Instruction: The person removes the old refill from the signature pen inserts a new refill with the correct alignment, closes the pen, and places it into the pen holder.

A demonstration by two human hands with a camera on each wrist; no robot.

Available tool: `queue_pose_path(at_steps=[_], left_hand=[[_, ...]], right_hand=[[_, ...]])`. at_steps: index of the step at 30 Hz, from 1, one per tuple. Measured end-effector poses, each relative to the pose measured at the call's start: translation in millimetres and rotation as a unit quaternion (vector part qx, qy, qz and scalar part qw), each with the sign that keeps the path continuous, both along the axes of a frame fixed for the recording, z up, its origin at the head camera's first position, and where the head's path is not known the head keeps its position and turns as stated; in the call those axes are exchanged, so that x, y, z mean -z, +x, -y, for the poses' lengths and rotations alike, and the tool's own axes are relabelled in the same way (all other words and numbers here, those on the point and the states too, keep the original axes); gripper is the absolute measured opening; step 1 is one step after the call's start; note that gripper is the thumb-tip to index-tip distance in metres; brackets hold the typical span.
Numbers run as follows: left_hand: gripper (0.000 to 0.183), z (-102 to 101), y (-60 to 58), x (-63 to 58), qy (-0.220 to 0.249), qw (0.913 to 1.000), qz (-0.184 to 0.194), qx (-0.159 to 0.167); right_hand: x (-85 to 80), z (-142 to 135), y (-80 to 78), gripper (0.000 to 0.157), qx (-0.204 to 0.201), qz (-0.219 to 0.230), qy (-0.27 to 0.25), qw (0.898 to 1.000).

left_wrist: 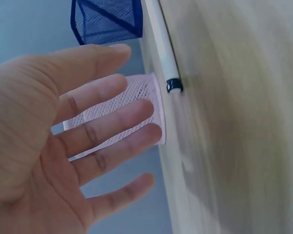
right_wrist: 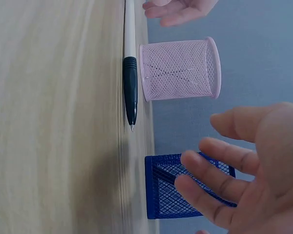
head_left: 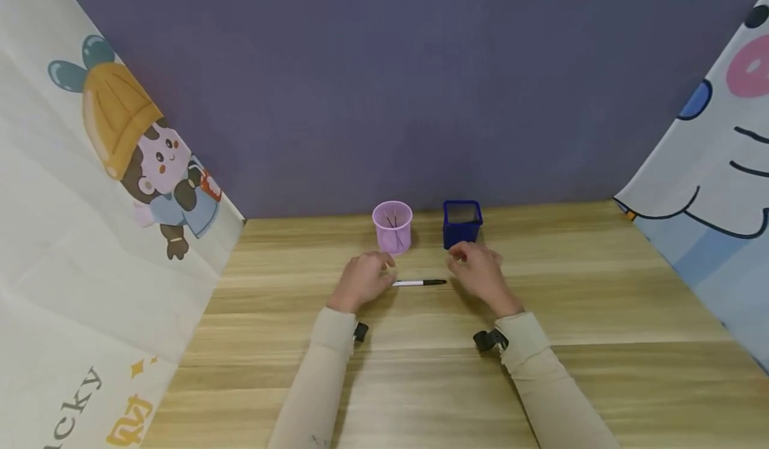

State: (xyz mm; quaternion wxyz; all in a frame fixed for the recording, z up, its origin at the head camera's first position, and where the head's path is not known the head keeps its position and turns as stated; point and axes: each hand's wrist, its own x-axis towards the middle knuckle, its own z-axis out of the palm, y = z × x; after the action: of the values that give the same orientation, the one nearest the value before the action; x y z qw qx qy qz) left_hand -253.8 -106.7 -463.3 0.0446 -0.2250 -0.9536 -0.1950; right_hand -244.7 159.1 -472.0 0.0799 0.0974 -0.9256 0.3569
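Note:
A white ballpoint pen (head_left: 414, 283) with a black grip lies sideways on the wooden table, its metal tip bare in the right wrist view. Close to the pen's white end is my left hand (head_left: 362, 278), fingers apart and nothing in them. My right hand (head_left: 478, 272) hovers past the black end, fingers loosely bent and holding nothing. Behind the left hand stands a round pink mesh pen holder (head_left: 384, 239) with a few thin dark sticks in it. The square blue mesh pen holder (head_left: 452, 237) is upright behind the right hand, which partly covers it.
A grey-purple wall panel (head_left: 360, 102) rises right behind the two holders. Printed white curtains hang at the left (head_left: 48, 235) and right (head_left: 721, 169) sides of the table (head_left: 420, 395). Each wrist carries a small black camera.

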Motion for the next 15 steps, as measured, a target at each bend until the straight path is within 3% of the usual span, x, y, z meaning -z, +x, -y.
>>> queue_pose_path(at_steps=[7, 15], left_hand=[[0.022, -7.3, 0.1, 3.8, -0.025, 0.9989, 0.031, 0.026], [0.018, -10.4, 1.7, 7.2, -0.047, 0.9982, 0.03, 0.024]], right_hand=[[5.8, -1.6, -3.6, 0.023, -0.036, 0.009, 0.052, 0.998], [15.8, 0.2, -4.2, 0.02, -0.079, 0.045, 0.074, 0.993]])
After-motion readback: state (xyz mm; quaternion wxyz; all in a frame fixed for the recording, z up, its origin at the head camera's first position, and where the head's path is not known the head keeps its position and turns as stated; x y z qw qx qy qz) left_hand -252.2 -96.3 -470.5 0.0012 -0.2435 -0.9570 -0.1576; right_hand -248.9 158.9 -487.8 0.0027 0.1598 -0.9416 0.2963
